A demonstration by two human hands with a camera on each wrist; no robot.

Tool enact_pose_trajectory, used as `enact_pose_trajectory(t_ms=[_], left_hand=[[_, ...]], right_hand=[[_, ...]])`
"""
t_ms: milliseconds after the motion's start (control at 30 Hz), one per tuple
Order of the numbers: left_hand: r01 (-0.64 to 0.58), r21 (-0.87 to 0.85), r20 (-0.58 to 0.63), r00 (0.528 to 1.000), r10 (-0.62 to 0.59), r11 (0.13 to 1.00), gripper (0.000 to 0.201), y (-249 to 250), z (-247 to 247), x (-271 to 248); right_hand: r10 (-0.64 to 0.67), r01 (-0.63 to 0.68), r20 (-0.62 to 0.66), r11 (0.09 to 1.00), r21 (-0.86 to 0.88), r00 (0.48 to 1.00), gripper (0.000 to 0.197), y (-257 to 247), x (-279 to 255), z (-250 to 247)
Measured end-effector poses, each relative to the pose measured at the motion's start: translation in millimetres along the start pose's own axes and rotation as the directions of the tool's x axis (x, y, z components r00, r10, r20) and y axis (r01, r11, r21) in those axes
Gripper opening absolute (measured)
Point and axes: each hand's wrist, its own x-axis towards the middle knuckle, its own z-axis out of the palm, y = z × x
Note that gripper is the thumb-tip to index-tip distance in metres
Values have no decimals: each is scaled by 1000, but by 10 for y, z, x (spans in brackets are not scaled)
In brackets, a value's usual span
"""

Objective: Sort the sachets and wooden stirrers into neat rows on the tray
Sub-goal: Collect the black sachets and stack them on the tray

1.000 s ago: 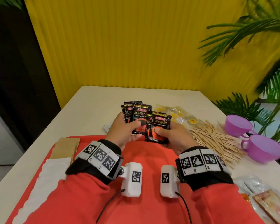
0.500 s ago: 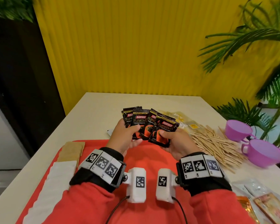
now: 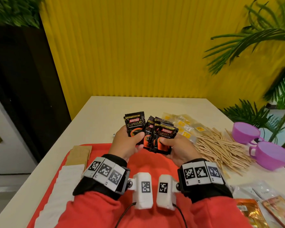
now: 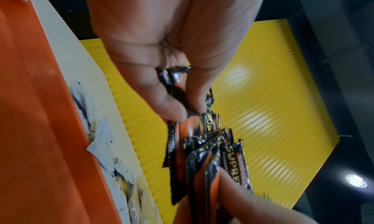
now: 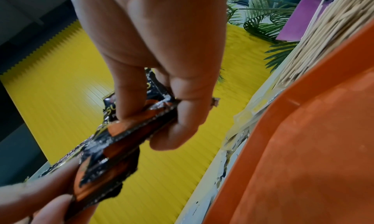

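Both hands hold a fan of black coffee sachets (image 3: 164, 134) above the far edge of the red tray (image 3: 148, 162). My left hand (image 3: 128, 143) pinches one or two sachets (image 3: 135, 125) at the fan's left, thumb on the front. Thumb and fingers of my right hand (image 3: 173, 145) grip the thicker bundle. In the left wrist view the left hand (image 4: 176, 99) pinches the sachets (image 4: 202, 155); the right wrist view shows the right hand (image 5: 161, 99) clamped on the sachets (image 5: 121, 131). A heap of wooden stirrers (image 3: 220, 150) lies on the table to the right of the tray.
Brown sachets (image 3: 80, 154) and white sachets (image 3: 62, 186) lie in a row along the tray's left side. Clear yellow-labelled sachets (image 3: 184, 124) sit behind the stirrers. Two purple cups (image 3: 262, 148) stand at the right edge. More sachets (image 3: 262, 209) lie near right. Plants crowd the right side.
The left hand has drawn its sachets to the left, away from the bundle in the right hand, widening the fan. The head view has tilted upward.
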Motion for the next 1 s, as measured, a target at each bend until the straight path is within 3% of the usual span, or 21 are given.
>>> enact_pose_trajectory(t_ms=[333, 600, 667, 733, 800, 900, 933, 1000], left_hand=[[-29, -46, -84, 996, 25, 999, 22, 17, -41, 49], [-67, 57, -131, 989, 74, 996, 20, 67, -148, 67], [-83, 157, -135, 985, 104, 984, 15, 61, -163, 67], [-113, 266, -122, 981, 150, 957, 17, 84, -187, 75], [-127, 358, -71, 984, 163, 925, 19, 127, -196, 89], [-143, 487, 15, 988, 155, 862, 19, 163, -181, 105], [-147, 498, 35, 988, 150, 854, 22, 168, -177, 118], [-139, 457, 75, 990, 118, 878, 25, 176, -176, 109]], right_hand=[[-13, 15, -55, 999, 34, 998, 21, -10, -28, -43], [-89, 85, -43, 992, -91, 995, 23, -35, -50, -34], [-159, 155, 0, 963, -220, 987, 27, -99, -73, -35], [-267, 283, 102, 836, -471, 958, 28, -207, -84, -21], [-313, 368, 211, 626, -687, 926, 22, -336, -94, 33], [-214, 436, 386, 288, -853, 897, 42, -448, -42, 140], [-175, 444, 413, 221, -868, 894, 46, -464, -23, 175], [-139, 445, 425, 179, -877, 894, 43, -457, 8, 211]])
